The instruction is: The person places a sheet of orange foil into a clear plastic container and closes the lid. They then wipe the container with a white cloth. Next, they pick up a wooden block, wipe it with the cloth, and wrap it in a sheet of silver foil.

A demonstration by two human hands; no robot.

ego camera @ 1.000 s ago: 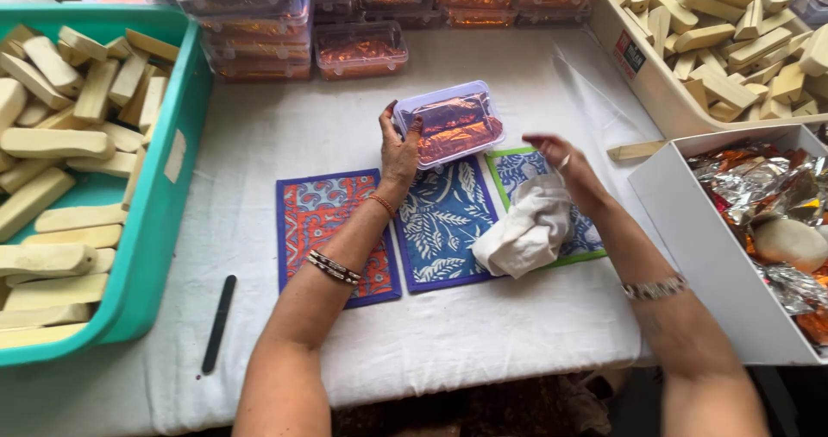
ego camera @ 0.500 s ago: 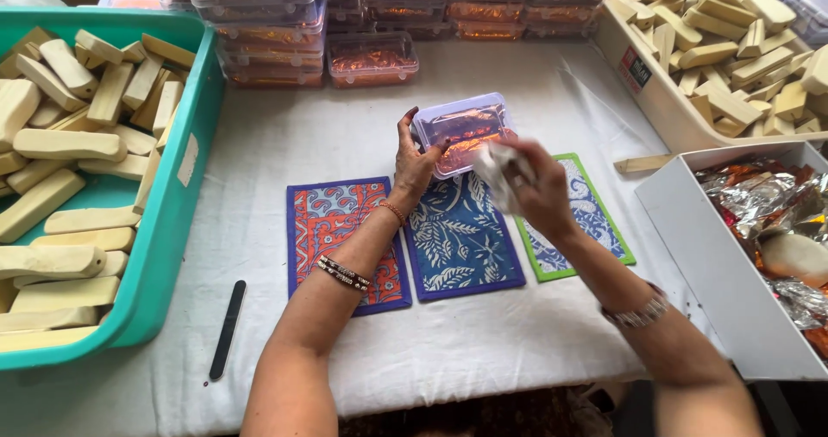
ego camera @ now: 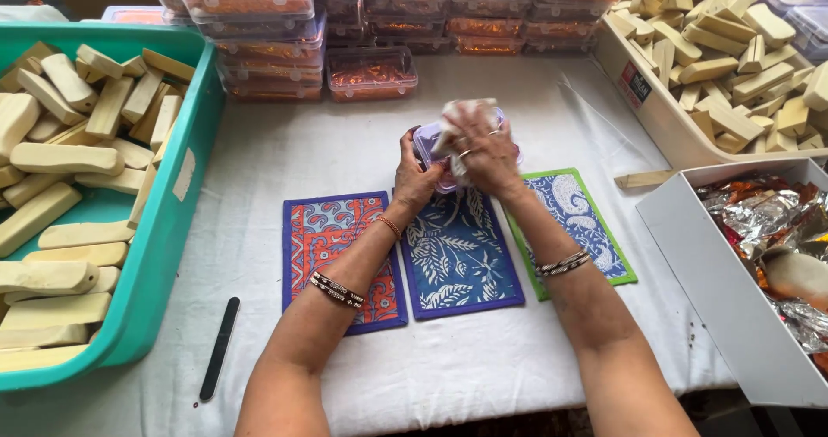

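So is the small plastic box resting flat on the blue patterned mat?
No, the left hand holds the small plastic box above the blue mat.

Stacked clear lidded boxes of orange contents line your table's far edge. Your crate at right carries a small red-and-black label; the teal bin bears a pale sticker.

Both forearms are bare, with no sleeves in view. The left hand has a thin orange thread or bangle at the wrist, and further up the forearm there is a dark beaded bracelet with small pale beads in it. The right hand wears two rings of silver colour on its fingers, and on the forearm sit a few thin, silvery metal bangles close together.
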